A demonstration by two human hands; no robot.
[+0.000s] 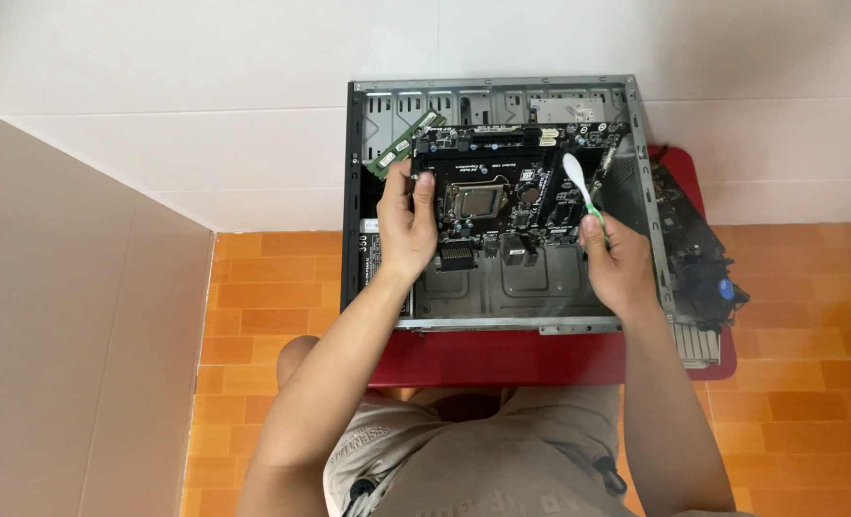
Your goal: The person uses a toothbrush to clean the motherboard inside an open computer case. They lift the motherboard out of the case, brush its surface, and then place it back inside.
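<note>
Black motherboard (512, 196) is gripped at its left edge by left hand (404, 225), fingers clenched on it, tilted above open metal PC case (502, 287). White-green brush (581, 187) is pinched by right hand (619, 260) fingers, bristle head on board just beyond fingertips. Green RAM stick (402, 144) lies past left fingers, inside case. Case sits on red stool (502, 359).

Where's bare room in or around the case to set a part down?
Free: case floor below the motherboard, between left hand and right hand; red table strip at front. Crowded: right edge, where a cooler lies.
</note>
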